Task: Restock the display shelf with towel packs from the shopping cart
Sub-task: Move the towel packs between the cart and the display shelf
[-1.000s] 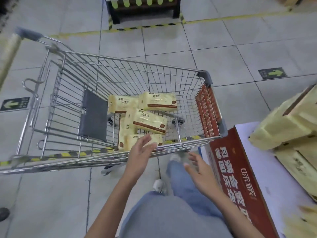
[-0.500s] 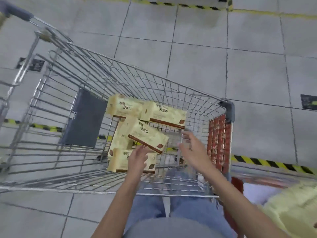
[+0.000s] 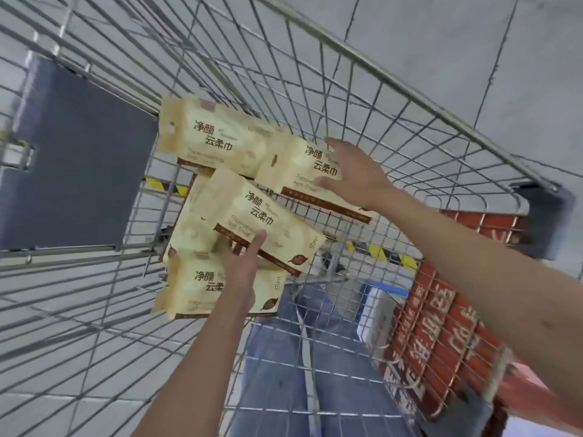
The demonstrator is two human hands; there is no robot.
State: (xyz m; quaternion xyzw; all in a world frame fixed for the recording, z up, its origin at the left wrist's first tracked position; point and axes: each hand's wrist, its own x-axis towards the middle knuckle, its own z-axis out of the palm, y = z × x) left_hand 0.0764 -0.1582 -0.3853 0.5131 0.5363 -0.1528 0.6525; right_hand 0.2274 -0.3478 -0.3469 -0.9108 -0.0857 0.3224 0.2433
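Observation:
Several cream-yellow towel packs with brown stripes lie piled in the wire shopping cart (image 3: 410, 86). My left hand (image 3: 243, 266) pinches the near edge of the middle towel pack (image 3: 252, 212), thumb on top and fingers hidden beneath it. My right hand (image 3: 353, 175) rests with spread fingers on the right end of the far right pack (image 3: 299, 171). Another pack (image 3: 214, 137) lies at the far left of the pile. The nearest pack (image 3: 192, 288) sits partly under my left wrist. The display shelf is out of view.
A grey plastic seat flap (image 3: 79, 159) stands at the cart's left end. A red printed panel (image 3: 441, 310) lines its right end, below a grey corner bumper (image 3: 549, 216). Grey floor tiles and yellow-black tape show through the wires.
I have leaned in closer over the cart. My right hand has reached forward onto the far right pack. My left hand has moved from the nearest pack up to the middle pack's edge.

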